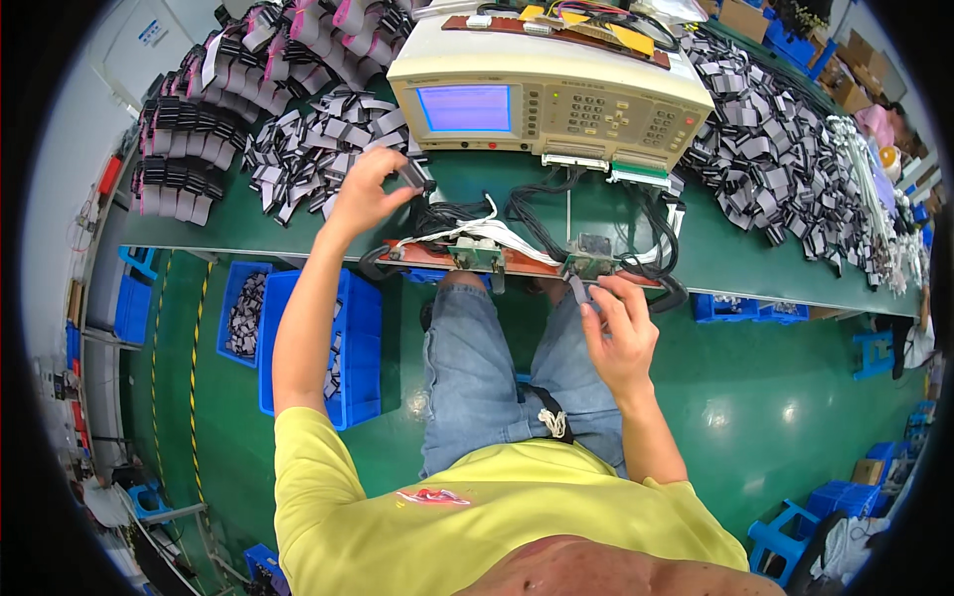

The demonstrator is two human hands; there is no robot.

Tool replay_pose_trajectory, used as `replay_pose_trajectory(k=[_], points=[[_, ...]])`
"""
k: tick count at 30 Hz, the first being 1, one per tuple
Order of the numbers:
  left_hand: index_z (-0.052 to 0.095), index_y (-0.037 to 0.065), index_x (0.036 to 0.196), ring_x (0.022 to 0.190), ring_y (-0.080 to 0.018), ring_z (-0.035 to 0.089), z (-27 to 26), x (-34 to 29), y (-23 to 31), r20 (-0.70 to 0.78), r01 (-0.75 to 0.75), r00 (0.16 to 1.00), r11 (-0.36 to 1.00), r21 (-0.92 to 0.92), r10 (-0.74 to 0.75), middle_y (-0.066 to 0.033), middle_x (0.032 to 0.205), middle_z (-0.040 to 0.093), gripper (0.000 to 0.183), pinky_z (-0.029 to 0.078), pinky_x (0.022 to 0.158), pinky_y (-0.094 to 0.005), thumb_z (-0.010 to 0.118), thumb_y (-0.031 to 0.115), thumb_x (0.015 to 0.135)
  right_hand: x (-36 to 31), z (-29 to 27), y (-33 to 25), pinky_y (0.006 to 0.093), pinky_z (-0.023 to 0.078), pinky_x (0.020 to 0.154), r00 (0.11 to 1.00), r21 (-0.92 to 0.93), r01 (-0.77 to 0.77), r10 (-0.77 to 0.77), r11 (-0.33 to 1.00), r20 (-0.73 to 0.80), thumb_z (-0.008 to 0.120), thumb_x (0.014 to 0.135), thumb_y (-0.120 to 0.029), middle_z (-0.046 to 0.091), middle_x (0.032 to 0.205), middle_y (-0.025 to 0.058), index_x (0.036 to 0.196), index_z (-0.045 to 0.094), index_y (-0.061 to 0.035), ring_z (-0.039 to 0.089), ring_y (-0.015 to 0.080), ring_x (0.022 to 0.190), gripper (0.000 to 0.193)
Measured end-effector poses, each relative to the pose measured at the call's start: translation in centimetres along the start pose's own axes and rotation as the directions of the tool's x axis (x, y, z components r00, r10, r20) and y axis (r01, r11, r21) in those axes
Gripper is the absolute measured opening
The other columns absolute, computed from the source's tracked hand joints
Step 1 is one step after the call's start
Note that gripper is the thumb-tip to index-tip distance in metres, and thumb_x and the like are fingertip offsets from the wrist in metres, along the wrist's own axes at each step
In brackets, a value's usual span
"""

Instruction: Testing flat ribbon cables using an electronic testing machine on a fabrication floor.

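Observation:
My left hand (366,194) is raised over the bench beside a heap of loose cables, closed on a short grey ribbon cable (411,176) with a black connector. Down at the bench's front edge, my right hand (621,333) pinches another short grey ribbon cable (579,290). Its upper end meets the right green circuit board (590,256); whether it is plugged in I cannot tell. A second green circuit board (477,254) sits to the left on the same orange-red strip (527,265). White and black wires (517,236) run between these boards and the tester (547,89).
Heaped ribbon cables (323,139) cover the bench's left side, next to bundled cables (184,149). Another large heap (765,149) lies right of the tester. Blue bins (363,348) stand on the floor at left. Black cables (661,238) loop near the right board.

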State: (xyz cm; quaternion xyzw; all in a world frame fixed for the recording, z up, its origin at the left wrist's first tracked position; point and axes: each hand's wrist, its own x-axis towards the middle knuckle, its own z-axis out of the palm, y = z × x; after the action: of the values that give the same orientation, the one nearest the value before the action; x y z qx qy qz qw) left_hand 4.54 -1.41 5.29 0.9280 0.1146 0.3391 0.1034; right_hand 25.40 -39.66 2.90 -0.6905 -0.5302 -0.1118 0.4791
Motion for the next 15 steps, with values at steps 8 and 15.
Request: replay_pose_trajectory(k=[8,15], points=[[0.068,-0.003,0.091,0.091,-0.0344,0.068,3.3,-3.0,-1.6,-0.143,0.171,0.973,0.982,-0.073,-0.18,-0.0149,0.097,0.071,0.034,0.055,0.078,-0.0395,0.092,0.012,0.072,2.5,-0.6,0.0,0.0382,0.057,0.065,0.952,-0.14,0.195,-0.153,0.971,0.264,0.079,0.087,-0.011,0.066,0.105,0.0071,0.1,0.068,-0.0033,0.07,0.0271,0.079,0.019],[0.067,-0.005,0.094,0.087,-0.0372,0.066,3.9,-2.4,-1.5,-0.089,0.202,0.974,0.975,-0.094,-0.21,-0.0192,0.095,0.068,0.034,0.053,0.077,-0.041,0.088,0.018,0.08,2.3,-1.0,1.2,0.0418,0.053,0.057,0.894,-0.207,0.2,-0.092,0.958,0.438,0.074,0.093,-0.02,0.055,0.089,0.0079,0.087,0.06,-0.0063,0.066,0.0285,0.07,0.021]])
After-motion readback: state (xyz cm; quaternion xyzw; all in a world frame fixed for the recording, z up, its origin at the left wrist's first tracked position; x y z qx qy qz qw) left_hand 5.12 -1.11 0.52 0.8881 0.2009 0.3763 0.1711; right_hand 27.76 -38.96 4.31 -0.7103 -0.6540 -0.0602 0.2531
